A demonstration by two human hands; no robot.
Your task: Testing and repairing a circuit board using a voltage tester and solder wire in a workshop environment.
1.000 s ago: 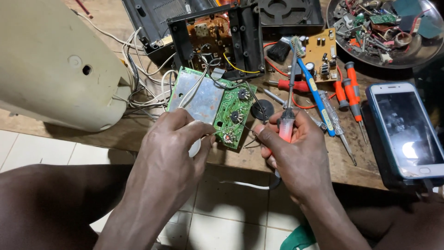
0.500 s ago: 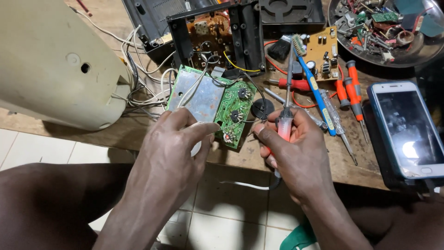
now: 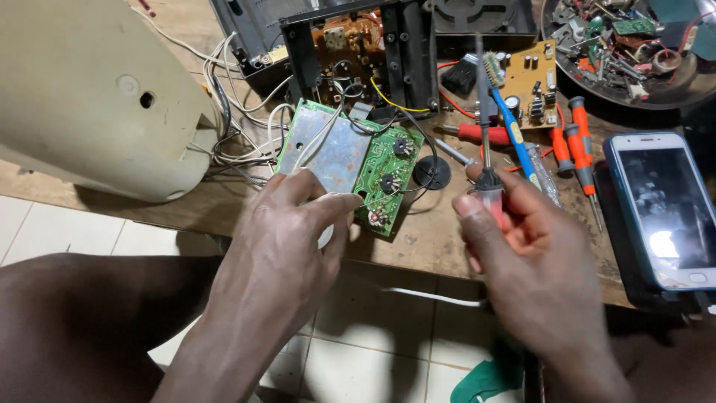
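Note:
My left hand [image 3: 287,239] grips the near edge of a green circuit board [image 3: 373,168] with a bare metal plate on it, lying at the edge of a wooden bench. Thin wires run from the board to an opened black device chassis [image 3: 358,52] behind it. My right hand [image 3: 522,254] holds a soldering iron [image 3: 486,149] by its red handle, tip pointing away, to the right of the board and clear of it. A small round black part [image 3: 431,172] lies between the board and the iron.
A large cream plastic shell [image 3: 89,97] fills the bench's left. Orange-handled screwdrivers [image 3: 574,145], a blue toothbrush [image 3: 511,123], a yellow-brown circuit board [image 3: 531,86] and a phone [image 3: 667,209] lie right. A metal bowl of scrap parts [image 3: 634,45] sits far right. Tiled floor lies below.
My right hand has drawn the soldering iron to the right, away from the green board. My left hand stays on the board's near edge.

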